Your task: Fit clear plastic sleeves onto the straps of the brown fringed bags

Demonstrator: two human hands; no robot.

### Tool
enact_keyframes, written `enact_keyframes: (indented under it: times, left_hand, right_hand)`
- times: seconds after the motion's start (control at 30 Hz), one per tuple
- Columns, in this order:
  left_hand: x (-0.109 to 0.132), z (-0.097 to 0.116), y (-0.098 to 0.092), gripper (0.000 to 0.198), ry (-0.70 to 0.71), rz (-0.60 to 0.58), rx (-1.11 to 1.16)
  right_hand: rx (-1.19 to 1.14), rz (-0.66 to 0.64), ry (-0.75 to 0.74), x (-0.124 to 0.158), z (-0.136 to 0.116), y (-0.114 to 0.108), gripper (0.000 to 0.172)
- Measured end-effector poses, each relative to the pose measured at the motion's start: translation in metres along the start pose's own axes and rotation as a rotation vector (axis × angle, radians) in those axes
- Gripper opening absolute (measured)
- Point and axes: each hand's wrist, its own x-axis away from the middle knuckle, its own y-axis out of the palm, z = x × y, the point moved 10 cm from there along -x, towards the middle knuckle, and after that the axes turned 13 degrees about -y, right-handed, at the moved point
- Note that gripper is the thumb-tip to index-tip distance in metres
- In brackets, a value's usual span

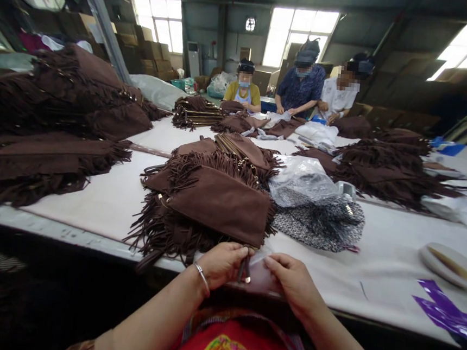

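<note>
In front of me, at the table's near edge, a brown fringed bag [223, 201] lies on top of other fringed bags. My left hand [221, 264], with a bangle on its wrist, is closed on a thin brown strap [245, 268] with a small metal tip, just below the bag's near corner. Between my hands is a piece of clear plastic film [263, 273]. The thumb and fingers of my right hand [295, 281] pinch the film's right side. Right of the bag lie a crumpled clear plastic bag [304, 181] and black-and-white speckled fabric [319, 223].
Large heaps of fringed brown bags stand at the left [51, 153] and the right [385, 166]. A roll of tape [452, 265] and purple plastic [450, 314] lie on the right of the white table [375, 285]. Several people work across the table.
</note>
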Motion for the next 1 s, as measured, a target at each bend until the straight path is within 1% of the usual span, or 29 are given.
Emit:
enact_keyframes:
  times: [0.1,0.17,0.23,0.3,0.37,0.47,0.53,0.6,0.67,0.8,0.9,1.0]
  left_hand:
    - [0.006,-0.014,0.000,0.019,-0.072,-0.083,0.164]
    - [0.007,-0.022,-0.001,0.016,-0.109,-0.098,0.271]
    - [0.007,-0.028,-0.004,0.015,-0.120,-0.052,0.350]
    - [0.006,-0.031,-0.006,0.020,-0.135,0.014,0.410]
    - [0.005,-0.031,-0.006,0.028,-0.147,0.060,0.453]
    - [0.003,-0.028,-0.004,0.034,-0.145,0.124,0.483]
    - [0.001,-0.028,-0.005,0.034,-0.142,0.175,0.494]
    - [-0.002,-0.031,-0.006,0.033,-0.141,0.219,0.505]
    - [-0.006,-0.032,-0.006,0.032,-0.127,0.222,0.494]
    - [-0.010,-0.029,-0.003,0.027,-0.065,0.151,0.415]
    - [-0.006,-0.029,-0.002,0.025,-0.027,0.095,0.397]
    - [0.000,-0.033,-0.001,0.024,-0.040,0.038,0.418]
  right_hand:
    - [-0.035,0.005,0.029,0.007,0.011,-0.007,0.031]
    - [-0.035,0.002,0.047,0.011,0.015,-0.008,0.031]
    - [0.002,0.000,0.041,0.014,0.014,-0.009,0.031]
    - [0.054,-0.016,0.017,0.016,0.010,-0.009,0.030]
    - [0.119,-0.056,-0.036,0.016,0.001,-0.010,0.028]
    - [0.232,-0.115,-0.198,0.014,-0.024,-0.014,0.026]
    - [0.286,-0.114,-0.291,0.010,-0.041,-0.018,0.025]
    - [0.305,-0.104,-0.350,0.004,-0.054,-0.019,0.023]
    - [0.289,-0.138,-0.394,-0.004,-0.063,-0.012,0.021]
    - [0.178,-0.257,-0.409,-0.011,-0.068,0.013,0.019]
    - [0.133,-0.347,-0.429,0.001,-0.069,0.030,0.017]
    - [0.187,-0.458,-0.471,0.025,-0.069,0.043,0.016]
